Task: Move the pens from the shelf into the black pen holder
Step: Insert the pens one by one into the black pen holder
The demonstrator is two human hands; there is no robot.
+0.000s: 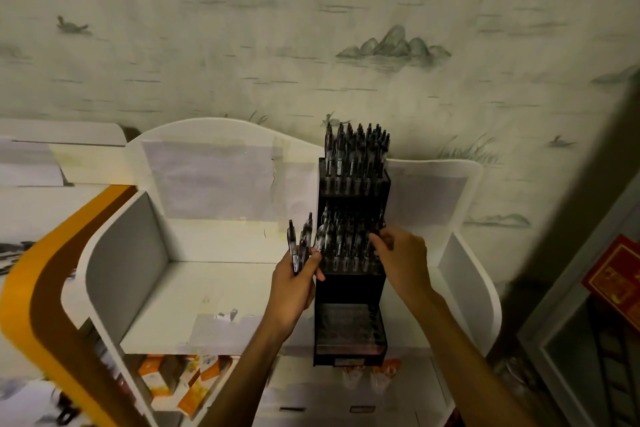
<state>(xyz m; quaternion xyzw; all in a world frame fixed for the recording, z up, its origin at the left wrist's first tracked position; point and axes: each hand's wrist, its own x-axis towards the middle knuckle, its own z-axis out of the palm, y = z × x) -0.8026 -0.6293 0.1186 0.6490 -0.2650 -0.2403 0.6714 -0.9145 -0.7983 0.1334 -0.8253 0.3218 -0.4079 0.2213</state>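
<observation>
Head view: the left hand (296,274), just left of the frame's centre, has its fingers and thumb curled round a small bunch of pens (300,242), which stand upright out of the fist with their clip ends up. The thumb lies across the bunch and reaches the left edge of the black pen holder (349,295). The right hand (401,262), just right of centre, has its fingers bent in at the middle tier of the holder, the fingertips (375,239) among the pens there; whether they pinch a pen or only touch cannot be told, since this part is blurred.

The holder stands upright on the white shelf (194,291), at its right part, in 3 stepped tiers. The top tier (355,156), above centre, is packed with upright pens. The middle tier also holds a row of pens. The bottom tier (348,324), below centre, shows an open dark compartment.

Both forearms come up from the bottom edge. Below the shelf, at lower left, lie orange-and-white boxes (188,381). Patterned wallpaper (311,28) with hills and birds fills the upper frame.
</observation>
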